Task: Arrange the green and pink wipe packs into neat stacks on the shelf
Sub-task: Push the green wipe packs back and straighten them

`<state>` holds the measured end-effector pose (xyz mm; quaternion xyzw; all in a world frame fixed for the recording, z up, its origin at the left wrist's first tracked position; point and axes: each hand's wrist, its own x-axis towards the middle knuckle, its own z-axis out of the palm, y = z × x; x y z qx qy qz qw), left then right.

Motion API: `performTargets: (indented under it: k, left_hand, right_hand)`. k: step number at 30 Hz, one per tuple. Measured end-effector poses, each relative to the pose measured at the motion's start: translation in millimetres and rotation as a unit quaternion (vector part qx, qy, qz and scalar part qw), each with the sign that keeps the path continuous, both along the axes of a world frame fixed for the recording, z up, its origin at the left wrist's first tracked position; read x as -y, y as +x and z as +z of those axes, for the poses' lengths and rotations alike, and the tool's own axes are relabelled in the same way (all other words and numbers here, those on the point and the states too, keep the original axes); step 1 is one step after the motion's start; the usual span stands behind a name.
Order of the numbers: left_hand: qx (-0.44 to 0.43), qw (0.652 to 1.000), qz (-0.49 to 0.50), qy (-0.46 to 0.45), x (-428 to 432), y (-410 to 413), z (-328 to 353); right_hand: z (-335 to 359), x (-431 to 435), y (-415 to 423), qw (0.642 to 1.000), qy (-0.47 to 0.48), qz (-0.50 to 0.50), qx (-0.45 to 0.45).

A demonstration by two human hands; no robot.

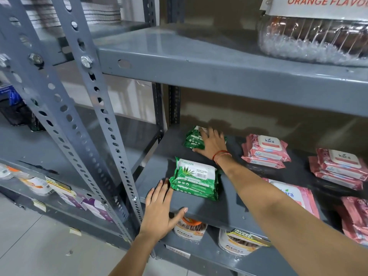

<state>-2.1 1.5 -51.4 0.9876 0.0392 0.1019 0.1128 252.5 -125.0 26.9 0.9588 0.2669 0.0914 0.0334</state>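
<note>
**Stacking wipe packs on the grey shelf**

Lying at the far left of the middle shelf (209, 208), a small stack of green wipe packs (192, 139) is covered by the right hand (213, 143), which is laid flat on top with the fingers spread and the thumb set against the near edge. A red thread is seen around that wrist. A second green stack (196, 179), labelled Origami Aloe Vera, is placed nearer, close to the shelf's front left corner. The left hand (159, 210) is held open, its fingers resting on the shelf just beside the left side of this near stack and its thumb hooked over the shelf's front lip; contact with the pack cannot be confirmed.

To the right, pink wipe packs are gathered in stacks: one (266, 150) at the far middle, another (338, 168) further right, a third (294, 194) nearer and partly hidden behind the right forearm, and more (356, 218) at the right edge.

Below, round tubs (190, 229) are stored on the lower shelf. Above, a clear plastic package (312, 38) is kept on the upper shelf under a sign reading "ORANGE FLAVO".
</note>
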Motion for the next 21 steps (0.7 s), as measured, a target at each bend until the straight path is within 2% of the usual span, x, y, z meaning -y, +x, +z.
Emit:
performTargets:
  k: [17, 21]
  left_hand:
    - [0.013, 1.000, -0.007, -0.009, -1, 0, -1]
    - [-0.001, 1.000, -0.005, 0.011, -2, 0, 1]
  right_hand:
    - [5, 8, 17, 0.998, -0.028, 0.044, -0.023]
    - [15, 12, -5, 0.999, 0.048, 0.022, -0.008]
